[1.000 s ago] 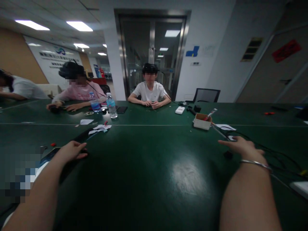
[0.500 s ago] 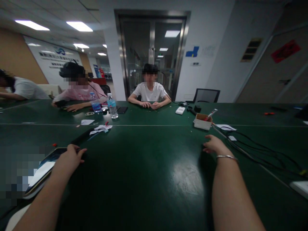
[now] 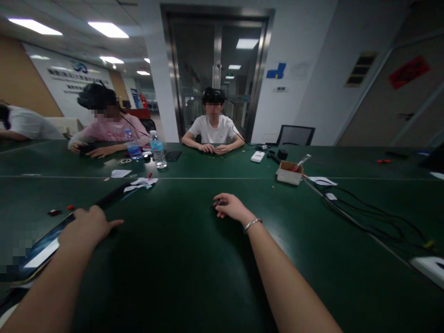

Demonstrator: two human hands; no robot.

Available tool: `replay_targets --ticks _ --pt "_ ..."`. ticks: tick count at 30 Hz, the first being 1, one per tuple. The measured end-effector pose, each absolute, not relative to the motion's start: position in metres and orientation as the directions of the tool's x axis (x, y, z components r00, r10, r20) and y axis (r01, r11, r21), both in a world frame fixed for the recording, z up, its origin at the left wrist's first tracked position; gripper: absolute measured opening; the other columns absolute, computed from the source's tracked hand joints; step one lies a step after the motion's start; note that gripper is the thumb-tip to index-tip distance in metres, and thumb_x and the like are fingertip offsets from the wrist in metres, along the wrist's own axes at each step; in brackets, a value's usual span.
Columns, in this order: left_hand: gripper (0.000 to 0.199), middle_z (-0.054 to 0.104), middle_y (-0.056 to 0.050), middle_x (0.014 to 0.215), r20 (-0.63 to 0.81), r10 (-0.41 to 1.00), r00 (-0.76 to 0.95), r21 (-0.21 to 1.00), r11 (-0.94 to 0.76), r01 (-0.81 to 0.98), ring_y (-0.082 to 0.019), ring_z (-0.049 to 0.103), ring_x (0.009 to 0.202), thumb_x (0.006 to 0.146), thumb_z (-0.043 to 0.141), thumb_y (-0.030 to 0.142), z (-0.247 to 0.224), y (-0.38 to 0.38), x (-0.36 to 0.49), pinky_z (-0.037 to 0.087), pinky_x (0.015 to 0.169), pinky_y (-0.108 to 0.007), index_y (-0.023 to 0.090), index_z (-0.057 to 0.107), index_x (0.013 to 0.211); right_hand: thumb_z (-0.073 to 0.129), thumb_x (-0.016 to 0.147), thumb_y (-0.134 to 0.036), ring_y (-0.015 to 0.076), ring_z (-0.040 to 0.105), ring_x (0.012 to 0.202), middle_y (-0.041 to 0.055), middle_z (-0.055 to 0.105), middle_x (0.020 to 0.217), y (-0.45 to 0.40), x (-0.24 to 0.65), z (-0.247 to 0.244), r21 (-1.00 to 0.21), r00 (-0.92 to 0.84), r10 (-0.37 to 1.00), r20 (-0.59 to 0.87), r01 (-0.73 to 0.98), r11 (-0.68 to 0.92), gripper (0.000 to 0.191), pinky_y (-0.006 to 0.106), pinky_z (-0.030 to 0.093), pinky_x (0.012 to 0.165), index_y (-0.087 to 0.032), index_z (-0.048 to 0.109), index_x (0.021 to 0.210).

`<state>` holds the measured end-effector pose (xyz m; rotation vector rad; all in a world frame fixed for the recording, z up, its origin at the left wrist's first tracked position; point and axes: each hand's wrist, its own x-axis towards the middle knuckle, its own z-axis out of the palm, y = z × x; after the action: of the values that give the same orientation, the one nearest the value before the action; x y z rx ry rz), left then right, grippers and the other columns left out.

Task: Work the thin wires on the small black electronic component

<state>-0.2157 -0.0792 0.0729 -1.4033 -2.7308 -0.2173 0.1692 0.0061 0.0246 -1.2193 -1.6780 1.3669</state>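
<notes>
My right hand, with a silver bangle at the wrist, is over the middle of the green table. Its thumb and fingers are closed on a small dark object too small to name. At the left, my left hand is beside a phone-like tablet, its thumb stretched out to the right and the other fingers partly hidden behind the hand. Nothing shows in it.
Two water bottles and crumpled paper are at the back left. A small box with a tool in it is right of centre, near black cables. Across the table sits a person in white.
My right hand has moved left from near the box to the table's middle, and a small dark object now shows in its fingers. My left hand has shifted slightly left, its thumb still out.
</notes>
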Motion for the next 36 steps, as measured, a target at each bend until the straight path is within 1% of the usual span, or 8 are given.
replay_targets --ticks 3,7,11,15,18,23,28,36 --pt "0.068 0.050 -0.022 0.122 0.184 0.871 -0.455 0.043 0.456 0.889 -0.036 0.056 0.102 0.080 0.040 0.063 0.091 -0.077 -0.173 0.047 0.079 -0.044 0.012 0.044 0.124 0.062 0.075 -0.003 0.0043 0.057 0.050 0.0042 0.064 0.086 0.010 0.166 0.013 -0.961 -0.295 0.955 -0.026 0.271 0.057 0.031 0.013 0.047 0.042 -0.014 0.058 0.104" --pt "0.049 0.052 -0.013 0.120 0.217 0.972 -0.092 0.099 0.071 0.993 -0.029 0.058 0.097 0.082 0.046 0.055 0.099 -0.056 -0.102 0.047 0.080 -0.041 0.020 0.051 0.116 0.065 0.077 -0.016 0.0049 0.051 0.044 0.0007 0.060 0.071 0.010 0.164 0.007 -0.923 -0.221 0.975 0.010 0.373 0.094 0.021 0.014 0.040 0.035 -0.014 0.062 0.098" --pt "0.039 0.054 -0.008 0.117 0.257 0.943 0.213 0.289 -0.286 0.914 -0.022 0.060 0.092 0.080 0.054 0.045 0.082 -0.027 -0.040 0.048 0.079 -0.034 0.024 0.054 0.114 0.065 0.077 -0.022 0.0028 0.050 0.042 0.0011 0.064 0.084 0.008 0.162 0.003 -0.906 -0.241 0.958 0.154 0.353 0.234 0.020 0.014 0.040 0.037 -0.018 0.062 0.096" --pt "0.031 0.060 -0.005 0.109 0.330 0.890 0.314 0.536 -0.451 0.714 -0.018 0.061 0.092 0.082 0.054 0.034 0.055 -0.007 -0.005 0.048 0.082 -0.030 0.025 0.060 0.111 0.069 0.073 -0.025 0.0016 0.048 0.042 0.0011 0.060 0.087 0.010 0.164 -0.002 -0.884 -0.222 0.949 0.226 0.362 0.296 0.024 0.014 0.039 0.036 -0.018 0.064 0.095" --pt "0.019 0.065 -0.004 0.095 0.371 0.887 0.276 0.647 -0.460 0.608 -0.018 0.061 0.090 0.082 0.053 0.029 0.034 0.000 0.001 0.047 0.083 -0.030 0.023 0.067 0.093 0.069 0.070 -0.022 0.0026 0.051 0.043 0.0027 0.057 0.089 0.014 0.165 -0.003 -0.894 -0.192 0.962 0.192 0.369 0.253 0.024 0.015 0.039 0.035 -0.016 0.065 0.093" --pt "0.021 0.070 -0.004 0.087 0.259 0.949 0.182 0.857 -0.313 0.409 -0.017 0.064 0.081 0.078 0.059 0.033 0.008 0.004 -0.009 0.048 0.076 -0.029 0.020 0.068 0.092 0.066 0.068 -0.006 0.0051 0.057 0.047 -0.0006 0.057 0.076 0.017 0.170 0.001 -0.974 -0.229 0.971 0.063 0.196 0.109 0.033 0.017 0.048 0.046 -0.013 0.063 0.100" --pt "0.029 0.070 -0.005 0.080 0.210 0.968 0.140 0.899 -0.247 0.361 -0.017 0.064 0.073 0.075 0.061 0.039 0.002 0.009 -0.012 0.048 0.069 -0.029 0.017 0.068 0.092 0.060 0.074 -0.007 0.0072 0.065 0.059 0.0002 0.058 0.081 0.017 0.178 0.006 -0.999 -0.275 0.960 0.053 -0.019 0.050 0.029 0.021 0.056 0.063 -0.015 0.064 0.101" --pt "0.036 0.068 -0.005 0.076 0.182 0.972 0.147 0.917 -0.221 0.331 -0.015 0.062 0.067 0.077 0.057 0.046 -0.005 0.016 -0.012 0.047 0.065 -0.028 0.015 0.068 0.091 0.069 0.072 -0.011 0.0089 0.066 0.063 0.0048 0.062 0.093 0.018 0.185 0.001 -0.993 -0.285 0.957 0.057 -0.113 0.025 0.033 0.023 0.057 0.066 -0.014 0.063 0.104"
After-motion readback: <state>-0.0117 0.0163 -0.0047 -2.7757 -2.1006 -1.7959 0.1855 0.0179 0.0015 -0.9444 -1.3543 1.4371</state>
